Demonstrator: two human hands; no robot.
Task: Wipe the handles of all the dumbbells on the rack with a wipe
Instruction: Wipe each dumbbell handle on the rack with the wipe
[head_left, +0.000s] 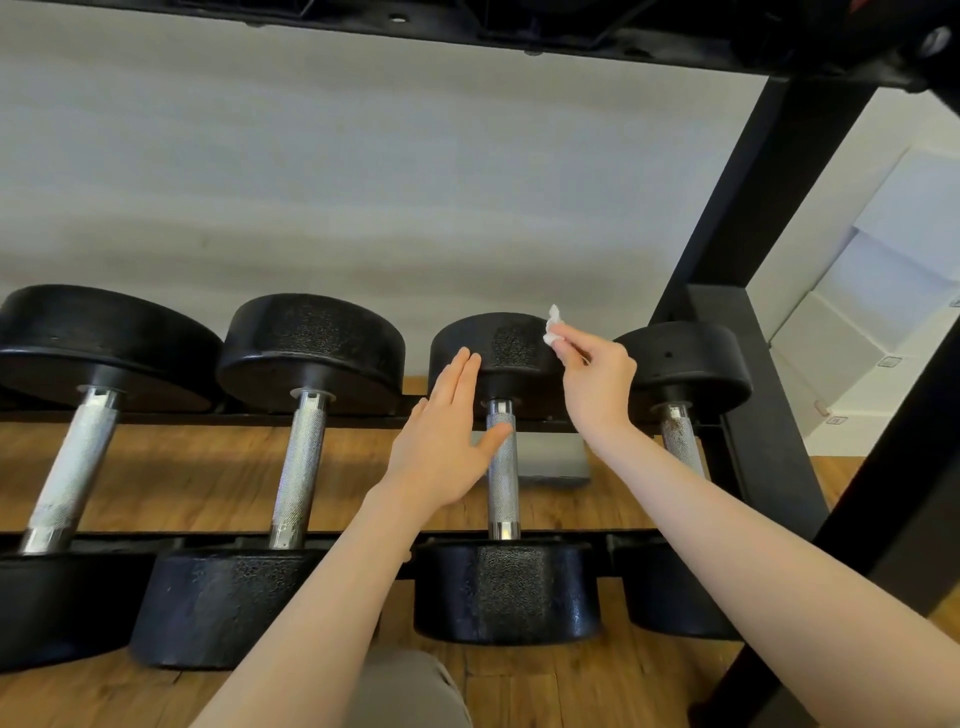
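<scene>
The right hand (597, 384) pinches a small crumpled white wipe (552, 326) between thumb and fingertips, raised above the third dumbbell (503, 467), in front of its far head and clear of the handle (502, 480). The left hand (441, 441) is open, fingers straight, just left of that handle with the thumb reaching across it. Four dumbbells lie side by side on the black rack (774, 218), handles pointing away. The fourth dumbbell (680, 384) lies partly behind the right forearm. Wood floor (208, 467) shows beneath.
</scene>
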